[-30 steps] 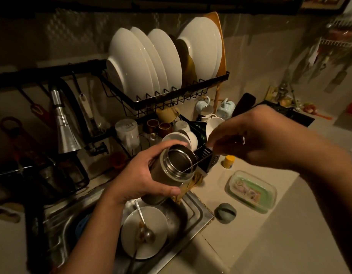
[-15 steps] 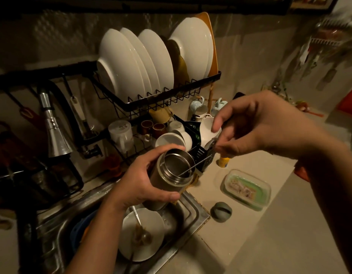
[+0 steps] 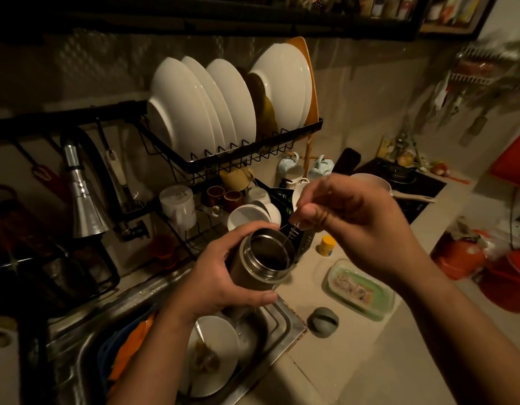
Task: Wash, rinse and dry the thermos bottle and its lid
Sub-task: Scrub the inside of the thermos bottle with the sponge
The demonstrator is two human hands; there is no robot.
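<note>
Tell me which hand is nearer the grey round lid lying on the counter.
Left. The left hand grips the thermos bottle over the sink, up-left of the grey round lid. The right hand sits higher, pinching a thin wire over the bottle's mouth.

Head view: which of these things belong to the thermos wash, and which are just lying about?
In the job:
thermos bottle, gripped by left hand
thin wire tool, pinched by right hand
grey lid on counter
sink

Lying about:
white plates in rack
food container
yellow jar
dirty plate
</note>
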